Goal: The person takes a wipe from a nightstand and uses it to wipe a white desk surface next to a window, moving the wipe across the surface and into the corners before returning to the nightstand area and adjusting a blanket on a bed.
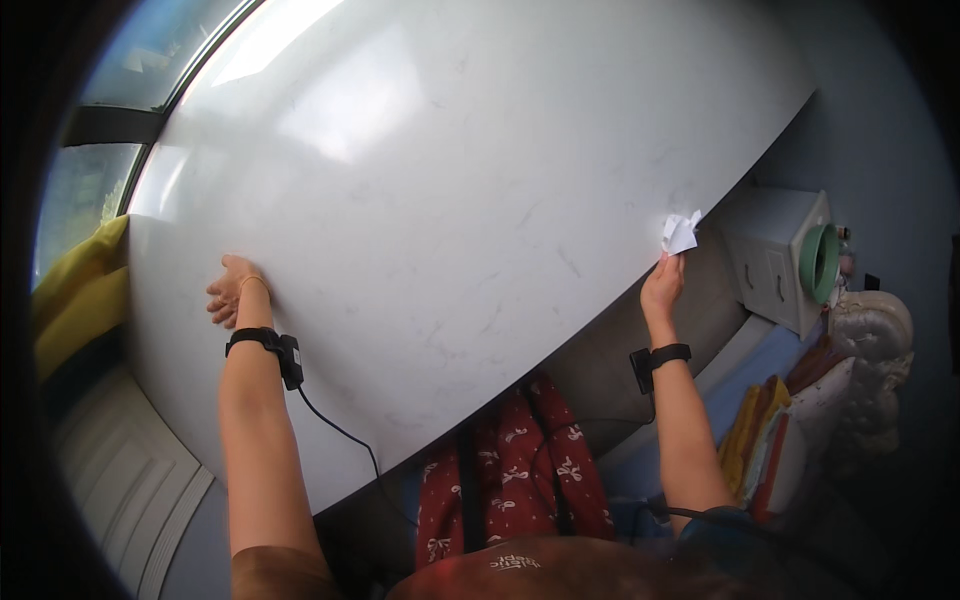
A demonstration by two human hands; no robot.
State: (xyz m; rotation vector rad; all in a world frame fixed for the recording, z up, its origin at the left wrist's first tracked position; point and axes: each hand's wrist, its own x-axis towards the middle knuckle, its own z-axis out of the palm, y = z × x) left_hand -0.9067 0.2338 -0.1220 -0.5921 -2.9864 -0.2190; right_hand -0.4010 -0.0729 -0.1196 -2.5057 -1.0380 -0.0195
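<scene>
A large glossy white tabletop with faint marbling (450,225) spreads in front of me. My left hand (234,291) rests on or just over its left part, fingers somewhat spread and holding nothing visible. A thin band circles that wrist. At the table's right edge, my right hand (664,279) grips a crumpled white tissue or sheet of paper (681,233) between its fingers. The paper sticks out past the fingertips, over the edge of the tabletop. Each forearm bears a black strap with a small cabled device.
A window (90,176) and yellow cloth (82,281) border the left side. Right of the table stand a white drawer cabinet (772,247), a green round container (818,262) and a tufted headboard (870,330). Black cables hang from both forearms near the table's near edge.
</scene>
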